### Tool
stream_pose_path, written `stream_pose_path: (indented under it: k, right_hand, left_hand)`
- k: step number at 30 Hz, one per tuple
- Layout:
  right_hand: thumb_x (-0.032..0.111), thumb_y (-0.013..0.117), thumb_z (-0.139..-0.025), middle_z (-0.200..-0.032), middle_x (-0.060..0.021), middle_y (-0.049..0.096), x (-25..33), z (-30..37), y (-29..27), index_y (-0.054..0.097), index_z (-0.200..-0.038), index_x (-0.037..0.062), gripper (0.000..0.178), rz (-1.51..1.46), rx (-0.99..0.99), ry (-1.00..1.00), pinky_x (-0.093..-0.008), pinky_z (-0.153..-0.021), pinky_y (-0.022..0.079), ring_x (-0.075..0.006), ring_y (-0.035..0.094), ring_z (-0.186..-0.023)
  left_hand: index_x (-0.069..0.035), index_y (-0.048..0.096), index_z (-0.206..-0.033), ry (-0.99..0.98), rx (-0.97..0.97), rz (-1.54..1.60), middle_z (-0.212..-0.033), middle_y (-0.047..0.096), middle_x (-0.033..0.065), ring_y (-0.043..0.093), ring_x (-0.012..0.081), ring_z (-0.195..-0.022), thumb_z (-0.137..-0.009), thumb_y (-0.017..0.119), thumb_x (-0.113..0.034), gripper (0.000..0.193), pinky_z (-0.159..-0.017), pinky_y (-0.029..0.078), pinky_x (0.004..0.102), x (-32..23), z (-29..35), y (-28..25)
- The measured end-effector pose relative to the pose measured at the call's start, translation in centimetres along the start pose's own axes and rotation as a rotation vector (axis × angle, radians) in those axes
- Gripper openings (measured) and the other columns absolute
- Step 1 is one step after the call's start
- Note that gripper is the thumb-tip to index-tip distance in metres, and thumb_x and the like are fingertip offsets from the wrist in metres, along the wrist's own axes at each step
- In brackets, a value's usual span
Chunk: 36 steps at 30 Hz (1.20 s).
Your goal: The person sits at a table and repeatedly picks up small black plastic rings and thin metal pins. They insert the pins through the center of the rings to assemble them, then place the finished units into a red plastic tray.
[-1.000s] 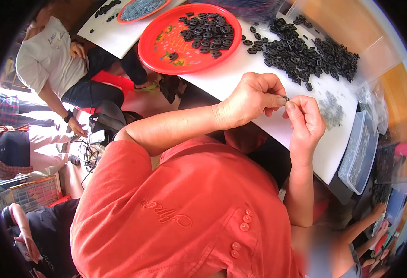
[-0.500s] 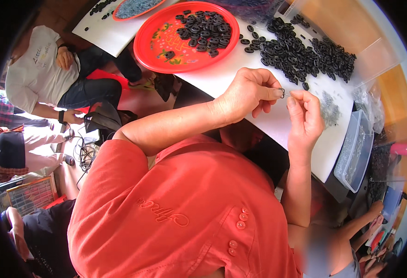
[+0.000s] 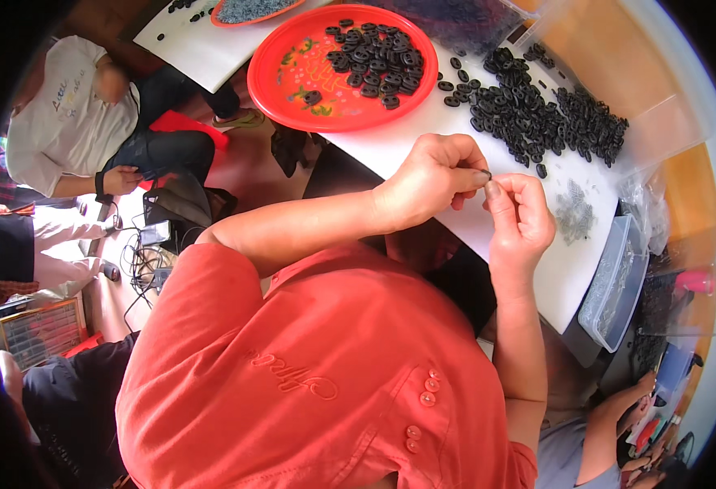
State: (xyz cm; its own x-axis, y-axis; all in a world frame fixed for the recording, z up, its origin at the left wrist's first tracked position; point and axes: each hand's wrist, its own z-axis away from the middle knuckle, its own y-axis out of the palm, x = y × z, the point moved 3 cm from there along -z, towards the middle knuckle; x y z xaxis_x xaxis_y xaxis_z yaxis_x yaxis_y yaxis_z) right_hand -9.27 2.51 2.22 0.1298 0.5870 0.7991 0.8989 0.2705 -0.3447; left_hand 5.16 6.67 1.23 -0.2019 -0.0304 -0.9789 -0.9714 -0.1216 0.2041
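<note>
Over the white table's near edge, my left hand (image 3: 433, 181) pinches a small black oval piece (image 3: 487, 174) between thumb and fingertips. My right hand (image 3: 523, 218) is closed in a pinch, its fingertips meeting the left ones at that piece; anything it grips is too small to make out. Loose black oval pieces (image 3: 514, 110), which look to have two holes, lie heaped just beyond my hands. A red patterned tray (image 3: 293, 90) to the left carries more of the black ovals. Small clear bits (image 3: 574, 213) are scattered beside my right hand.
A translucent bluish bin (image 3: 615, 281) of clear bits stands at the table's right edge, near a plastic bag (image 3: 651, 196). Clear plastic boxes (image 3: 619, 73) line the far side. People sit at left (image 3: 89, 122) and lower right, with cables (image 3: 142, 269) on the floor.
My right hand has moved left and in, so its fingertips now touch the left ones. The black piece, visible as a ring before, is now mostly covered by fingers. The view shifted slightly.
</note>
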Motion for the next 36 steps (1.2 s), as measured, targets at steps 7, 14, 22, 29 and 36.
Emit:
stream_pose_path:
  k: [7,14,22,29,36]
  right_hand:
    - [0.015,0.063,-0.090,-0.071,-0.0075,0.066,-0.7,-6.7,0.1,0.066,-0.086,0.0048,0.012,0.421,0.165,-0.061,-0.0352,-0.055,0.046,-0.0218,0.063,-0.059]
    - [0.017,0.069,-0.080,-0.075,-0.0114,0.067,-2.4,-8.5,3.0,0.060,-0.082,0.0077,0.013,0.862,0.350,-0.256,-0.0447,-0.061,0.050,-0.0317,0.067,-0.071]
    - [0.011,0.070,-0.075,-0.072,-0.0132,0.066,-1.5,-8.2,1.8,0.060,-0.080,0.0071,0.013,0.807,0.502,-0.062,-0.0463,-0.064,0.049,-0.0340,0.066,-0.073]
    - [0.007,0.065,-0.075,-0.077,-0.0117,0.066,-1.1,-7.3,1.2,0.060,-0.082,0.0074,0.009,0.798,0.542,-0.239,-0.0459,-0.065,0.050,-0.0334,0.066,-0.074]
    - [0.005,0.063,-0.076,-0.083,-0.0097,0.065,-1.2,-6.0,1.1,0.059,-0.076,0.0075,0.005,0.748,0.453,-0.317,-0.0439,-0.065,0.052,-0.0310,0.065,-0.076]
  left_hand:
    - [0.000,0.059,-0.096,-0.059,-0.047,0.063,-0.073,0.059,0.0031,0.058,0.0092,-0.061,-0.094,0.061,-0.011,0.011,-0.046,0.043,0.0223,0.5,-0.3,-1.7]
    - [0.000,0.058,-0.095,-0.007,-0.013,0.134,-0.074,0.060,0.0039,0.058,0.0103,-0.062,-0.094,0.060,-0.009,0.009,-0.047,0.044,0.0232,0.7,-0.3,-2.0]
    - [0.000,0.058,-0.094,-0.005,-0.021,0.170,-0.074,0.060,0.0049,0.058,0.0118,-0.063,-0.094,0.060,-0.009,0.009,-0.048,0.045,0.0237,0.8,-0.1,-2.2]
    - [0.000,0.058,-0.094,-0.003,-0.034,0.206,-0.074,0.060,0.0060,0.059,0.0133,-0.064,-0.094,0.060,-0.009,0.010,-0.049,0.045,0.0250,0.6,0.0,-2.1]
    - [0.001,0.059,-0.092,0.000,-0.063,0.202,-0.075,0.060,0.0062,0.059,0.0138,-0.063,-0.094,0.060,-0.009,0.010,-0.049,0.045,0.0251,0.6,0.0,-1.9]
